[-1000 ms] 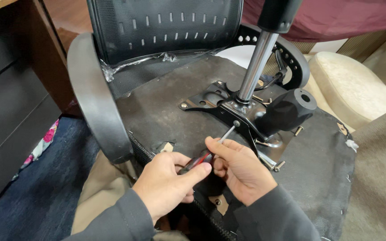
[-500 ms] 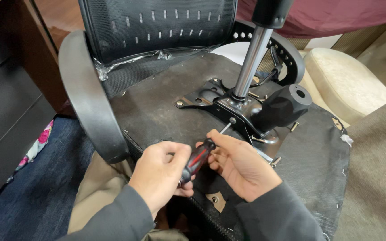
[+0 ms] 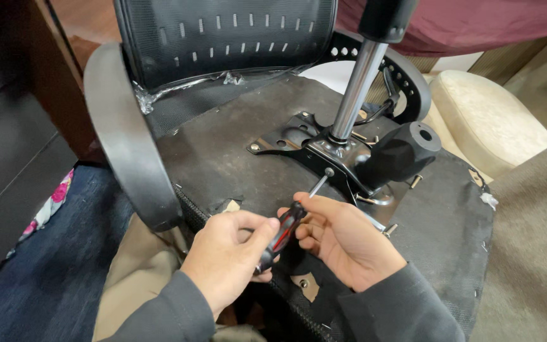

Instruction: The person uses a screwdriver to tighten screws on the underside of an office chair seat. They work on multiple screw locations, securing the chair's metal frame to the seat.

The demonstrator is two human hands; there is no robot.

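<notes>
Both hands grip red-and-black-handled screwdriver [image 3: 284, 231] – left hand [image 3: 229, 256] round handle, right hand [image 3: 343, 237] cupping beside it; tip on screw [image 3: 328, 171] of black metal chair mechanism plate [image 3: 299, 142] – likely screw-turning step; next needs steady axial pressure

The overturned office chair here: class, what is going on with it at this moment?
A person has an office chair tipped over with the underside of its seat facing up. Both hands grip a red and black screwdriver: the left hand wraps the handle, and the right hand steadies it from the other side. The tip sits on a screw in the black metal mounting plate at the base of the chrome column.
</notes>
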